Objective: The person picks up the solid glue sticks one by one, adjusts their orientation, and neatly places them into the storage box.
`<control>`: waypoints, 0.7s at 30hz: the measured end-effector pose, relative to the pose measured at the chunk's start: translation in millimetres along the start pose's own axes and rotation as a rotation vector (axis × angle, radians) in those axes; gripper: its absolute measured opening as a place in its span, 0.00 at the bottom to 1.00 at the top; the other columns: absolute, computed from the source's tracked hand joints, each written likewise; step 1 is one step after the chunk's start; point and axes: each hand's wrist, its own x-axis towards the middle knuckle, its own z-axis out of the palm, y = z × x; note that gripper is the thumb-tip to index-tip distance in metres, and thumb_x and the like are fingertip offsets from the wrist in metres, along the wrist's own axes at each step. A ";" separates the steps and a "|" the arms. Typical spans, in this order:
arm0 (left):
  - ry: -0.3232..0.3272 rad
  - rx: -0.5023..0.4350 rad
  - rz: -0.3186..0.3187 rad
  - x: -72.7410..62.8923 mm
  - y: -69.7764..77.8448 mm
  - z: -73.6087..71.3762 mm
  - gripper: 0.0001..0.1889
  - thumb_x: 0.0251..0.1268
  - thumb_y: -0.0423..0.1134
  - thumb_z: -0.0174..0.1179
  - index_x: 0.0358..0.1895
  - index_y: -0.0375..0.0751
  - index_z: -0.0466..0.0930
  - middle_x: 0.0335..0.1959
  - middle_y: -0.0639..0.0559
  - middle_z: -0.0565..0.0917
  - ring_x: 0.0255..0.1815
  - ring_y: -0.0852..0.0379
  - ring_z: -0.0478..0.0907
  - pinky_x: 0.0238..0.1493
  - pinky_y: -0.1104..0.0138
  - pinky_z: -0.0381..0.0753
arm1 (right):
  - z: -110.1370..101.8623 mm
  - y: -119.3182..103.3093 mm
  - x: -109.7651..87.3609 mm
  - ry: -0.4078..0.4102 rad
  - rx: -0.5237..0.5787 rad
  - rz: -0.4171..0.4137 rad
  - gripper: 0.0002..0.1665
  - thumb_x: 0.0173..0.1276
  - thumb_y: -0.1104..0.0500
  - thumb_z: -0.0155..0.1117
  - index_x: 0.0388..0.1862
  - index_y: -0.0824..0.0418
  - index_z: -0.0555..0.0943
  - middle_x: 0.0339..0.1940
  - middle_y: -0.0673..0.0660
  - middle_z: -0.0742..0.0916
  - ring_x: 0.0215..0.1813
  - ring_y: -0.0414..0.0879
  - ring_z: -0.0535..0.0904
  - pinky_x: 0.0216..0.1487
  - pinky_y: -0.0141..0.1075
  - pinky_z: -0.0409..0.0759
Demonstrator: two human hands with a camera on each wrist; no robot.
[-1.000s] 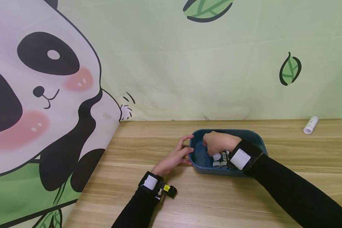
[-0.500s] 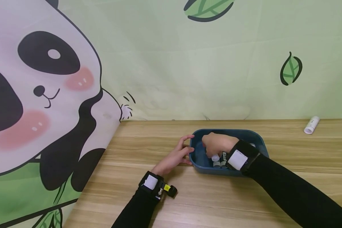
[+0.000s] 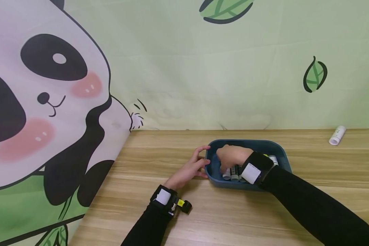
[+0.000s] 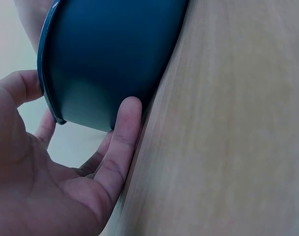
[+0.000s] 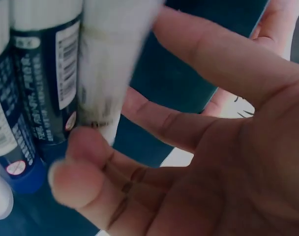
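Observation:
In the head view my left hand (image 3: 189,171) reaches to the left end of a dark blue plastic bin (image 3: 255,186). The left wrist view shows its spread fingers touching the rim and outer wall of the bin (image 4: 110,54). My right hand (image 3: 233,155) is down inside the bin. In the right wrist view its thumb and fingertips close around a white tube (image 5: 105,73), shaped like a glue stick. That tube stands at the left end of a row, beside dark blue tubes (image 5: 46,78) with white caps and barcode labels. My right wrist hides part of the row from above.
Another white tube (image 3: 337,135) lies on the wooden table (image 3: 326,191) at the far right, near the wall. More tubes (image 3: 273,159) show at the bin's right side. A cloth backdrop (image 3: 184,68) with a panda and leaves rises behind the table.
My right hand has shifted slightly left and toward me in the bin. The white tube by its fingers has moved left, now standing in line with the row. My left hand stays in place.

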 end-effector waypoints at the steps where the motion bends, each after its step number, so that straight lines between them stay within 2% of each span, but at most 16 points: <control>1: 0.000 -0.001 0.000 0.3 -0.1 0.1 0.30 0.82 0.42 0.48 0.80 0.62 0.52 0.68 0.35 0.69 0.55 0.50 0.79 0.53 0.57 0.86 | 0.8 0.4 0.5 -0.002 0.000 -0.002 0.25 0.64 0.56 0.78 0.55 0.67 0.81 0.40 0.58 0.84 0.42 0.52 0.80 0.49 0.47 0.85; 6: 0.007 -0.004 -0.002 0.3 0.3 0.9 0.30 0.82 0.43 0.49 0.80 0.62 0.52 0.68 0.35 0.69 0.55 0.49 0.79 0.53 0.57 0.86 | 2.7 2.8 2.7 0.002 -0.009 -0.023 0.24 0.62 0.57 0.79 0.54 0.66 0.84 0.37 0.57 0.85 0.39 0.51 0.81 0.48 0.46 0.85; 12: 0.010 -0.006 -0.002 0.7 0.3 1.4 0.30 0.81 0.43 0.49 0.81 0.62 0.52 0.67 0.34 0.69 0.53 0.50 0.79 0.52 0.58 0.87 | 2.5 4.3 2.9 0.001 -0.020 -0.023 0.25 0.63 0.56 0.78 0.57 0.65 0.85 0.50 0.61 0.85 0.47 0.52 0.79 0.56 0.51 0.83; 15: 0.011 -0.009 -0.004 1.1 -0.1 1.1 0.30 0.81 0.43 0.50 0.80 0.62 0.52 0.68 0.34 0.69 0.53 0.51 0.79 0.51 0.59 0.87 | 2.3 4.2 3.0 -0.001 -0.024 -0.027 0.26 0.64 0.56 0.78 0.58 0.65 0.85 0.53 0.62 0.84 0.49 0.53 0.79 0.58 0.51 0.82; 21: 0.015 -0.009 -0.007 1.8 -0.1 1.3 0.30 0.81 0.43 0.50 0.80 0.62 0.52 0.67 0.35 0.70 0.51 0.52 0.79 0.49 0.60 0.87 | 2.2 5.1 3.3 -0.002 -0.036 -0.046 0.23 0.65 0.57 0.76 0.56 0.65 0.85 0.50 0.62 0.84 0.47 0.52 0.79 0.55 0.49 0.83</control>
